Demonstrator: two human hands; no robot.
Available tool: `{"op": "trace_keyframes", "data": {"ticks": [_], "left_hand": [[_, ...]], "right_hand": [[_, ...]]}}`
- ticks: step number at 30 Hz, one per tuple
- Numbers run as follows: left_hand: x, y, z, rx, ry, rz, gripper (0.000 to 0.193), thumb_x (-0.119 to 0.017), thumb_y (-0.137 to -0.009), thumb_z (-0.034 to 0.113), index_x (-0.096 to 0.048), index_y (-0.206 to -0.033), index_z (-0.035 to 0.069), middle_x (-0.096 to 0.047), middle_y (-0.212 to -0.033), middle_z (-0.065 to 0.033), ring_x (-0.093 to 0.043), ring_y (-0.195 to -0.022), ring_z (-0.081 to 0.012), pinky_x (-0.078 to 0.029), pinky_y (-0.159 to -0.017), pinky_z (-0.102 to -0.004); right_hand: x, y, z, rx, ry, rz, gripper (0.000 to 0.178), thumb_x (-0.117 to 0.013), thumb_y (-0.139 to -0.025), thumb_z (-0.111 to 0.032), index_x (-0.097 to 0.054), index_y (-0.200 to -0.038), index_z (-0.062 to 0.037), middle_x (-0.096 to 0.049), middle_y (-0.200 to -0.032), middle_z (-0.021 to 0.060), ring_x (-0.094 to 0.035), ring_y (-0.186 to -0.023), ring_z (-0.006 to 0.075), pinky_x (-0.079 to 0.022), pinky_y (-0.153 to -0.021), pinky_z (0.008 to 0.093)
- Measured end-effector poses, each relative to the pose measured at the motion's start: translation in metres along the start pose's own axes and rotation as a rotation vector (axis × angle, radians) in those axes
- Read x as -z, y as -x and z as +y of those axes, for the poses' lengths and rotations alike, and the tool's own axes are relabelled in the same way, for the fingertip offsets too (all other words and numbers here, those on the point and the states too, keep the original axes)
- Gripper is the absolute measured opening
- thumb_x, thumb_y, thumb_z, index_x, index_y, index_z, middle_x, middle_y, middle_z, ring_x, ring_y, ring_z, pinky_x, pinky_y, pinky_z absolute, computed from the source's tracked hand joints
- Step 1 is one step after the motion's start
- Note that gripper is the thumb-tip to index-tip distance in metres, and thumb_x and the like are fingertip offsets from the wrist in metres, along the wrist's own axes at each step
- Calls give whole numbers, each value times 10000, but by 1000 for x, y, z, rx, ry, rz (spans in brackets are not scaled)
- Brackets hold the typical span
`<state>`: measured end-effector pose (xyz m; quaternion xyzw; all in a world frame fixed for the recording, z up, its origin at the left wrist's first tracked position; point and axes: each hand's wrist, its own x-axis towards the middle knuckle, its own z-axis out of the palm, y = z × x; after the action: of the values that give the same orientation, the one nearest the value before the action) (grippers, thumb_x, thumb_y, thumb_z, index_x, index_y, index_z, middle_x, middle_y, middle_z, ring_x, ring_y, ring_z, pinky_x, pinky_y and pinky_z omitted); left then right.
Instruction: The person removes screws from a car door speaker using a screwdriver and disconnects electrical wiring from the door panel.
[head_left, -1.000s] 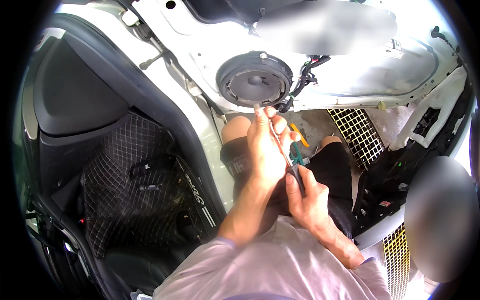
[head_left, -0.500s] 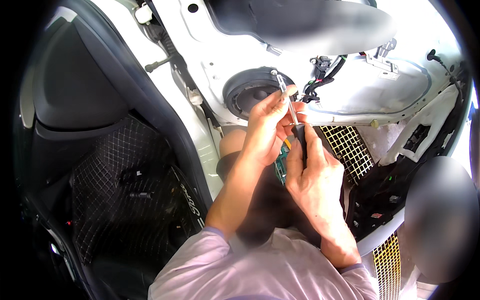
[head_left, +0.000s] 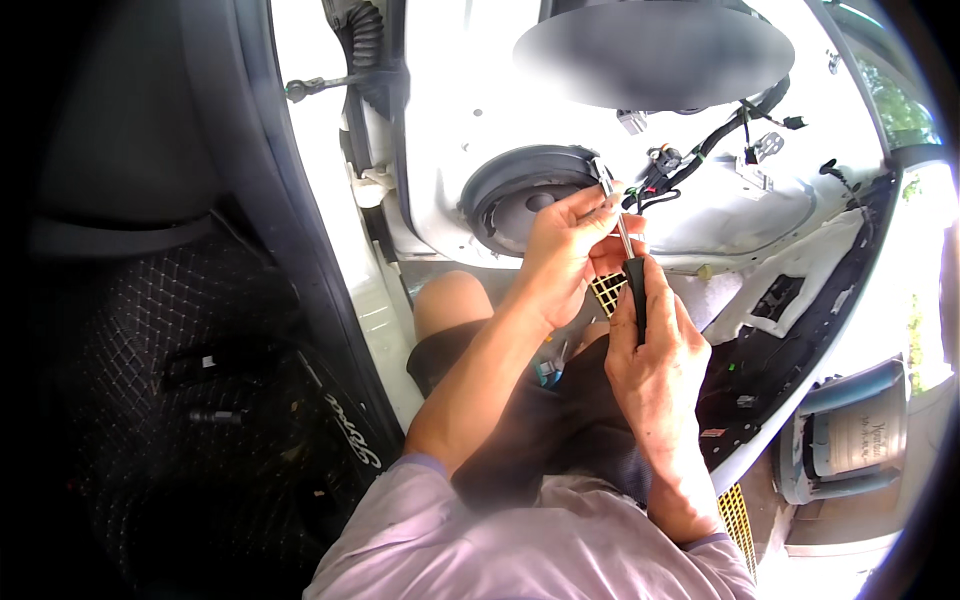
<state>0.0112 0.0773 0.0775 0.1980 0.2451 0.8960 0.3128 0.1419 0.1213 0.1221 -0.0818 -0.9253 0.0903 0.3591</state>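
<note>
A screwdriver with a black handle (head_left: 636, 300) and a slim metal shaft (head_left: 624, 234) points up toward the door. My right hand (head_left: 658, 350) is wrapped round the handle. Closer to the tip, the fingers of my left hand (head_left: 572, 246) are closed about the shaft, steadying it in a pinch. The tip reaches the upper right rim of a round black speaker (head_left: 490, 190) set in the bare white car door (head_left: 440, 130). Whether the tip touches a screw there is too small to tell. My left hand covers part of the speaker's lower right side.
Black wiring with connectors (head_left: 664, 160) hangs from the door right of the speaker. A removed trim panel (head_left: 765, 370) with white padding lies on the right. A blue-grey bucket (head_left: 850, 440) stands beyond it. At left are the door sill (head_left: 375, 310) and a quilted floor mat (head_left: 170, 330).
The view has turned, bringing the bucket into sight. Both hands keep their hold on the screwdriver, and its tip has shifted right along the speaker's rim.
</note>
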Motion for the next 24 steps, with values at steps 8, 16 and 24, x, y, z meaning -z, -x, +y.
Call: {"op": "trace_keyframes", "data": {"ticks": [8, 16, 24], "left_hand": [[-16, 15, 3, 87, 109, -100, 284, -562, -959, 220, -598, -1133, 0, -668, -973, -81, -633, -886, -170, -498, -774, -306], [-14, 6, -10, 37, 151, -11, 331, -702, -866, 340, -657, -917, 16, -649, -817, -59, -622, -773, -154, -492, -741, -294], [-12, 2, -10, 32, 219, -113, 330, -586, -948, 292, -616, -1011, -31, -633, -939, -102, -636, -864, -206, -526, -819, -355]], "right_hand": [[21, -19, -9, -388, -444, -153, 232, -481, -972, -189, -575, -883, 4, -522, -541, 80, -462, -349, 172, -355, -331, 305], [21, -5, -7, -338, -64, -97, 353, -596, -915, -246, -539, -1154, 7, -540, -612, 86, -544, -470, 177, -430, -422, 295], [25, -6, -18, -712, -663, -238, 479, -411, -1007, -388, -548, -868, 49, -392, -444, 24, -394, -320, 127, -268, -289, 273]]}}
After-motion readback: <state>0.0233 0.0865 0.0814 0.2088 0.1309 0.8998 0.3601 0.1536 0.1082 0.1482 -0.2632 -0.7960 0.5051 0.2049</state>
